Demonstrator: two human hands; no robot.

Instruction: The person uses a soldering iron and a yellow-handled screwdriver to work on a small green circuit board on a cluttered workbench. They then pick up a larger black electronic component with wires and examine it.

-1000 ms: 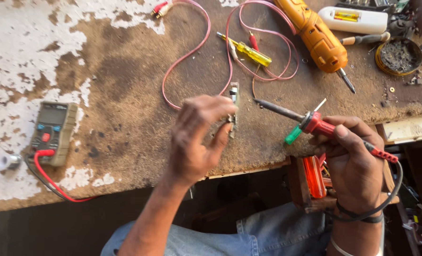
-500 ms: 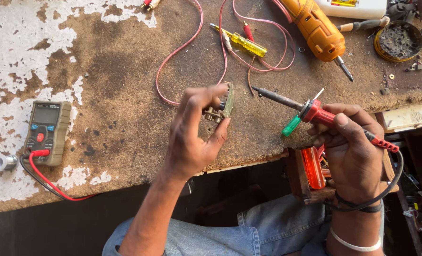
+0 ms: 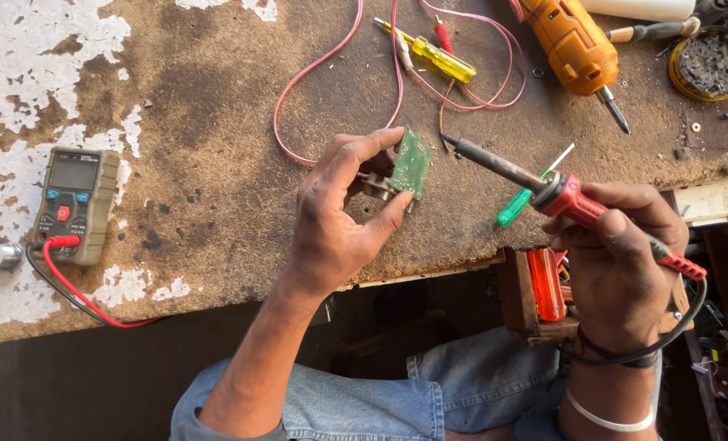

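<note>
The left hand [image 3: 339, 220] pinches a small green circuit board [image 3: 410, 163] upright above the worn tabletop [image 3: 217, 106], while the right hand [image 3: 617, 261] grips a red-handled soldering iron [image 3: 544, 186] (tip just beside the board).

Setting: small electronics repair workshop, probably informal. Worn wooden workbench [image 3: 176, 204], white paint flaking off. On it: multimeter [image 3: 75, 204] with red and black leads, orange rotary tool [image 3: 572, 45], yellow screwdriver [image 3: 437, 55], loose red wires [image 3: 315, 73], round tin [image 3: 711, 61] apparently holding dark residue.
</note>
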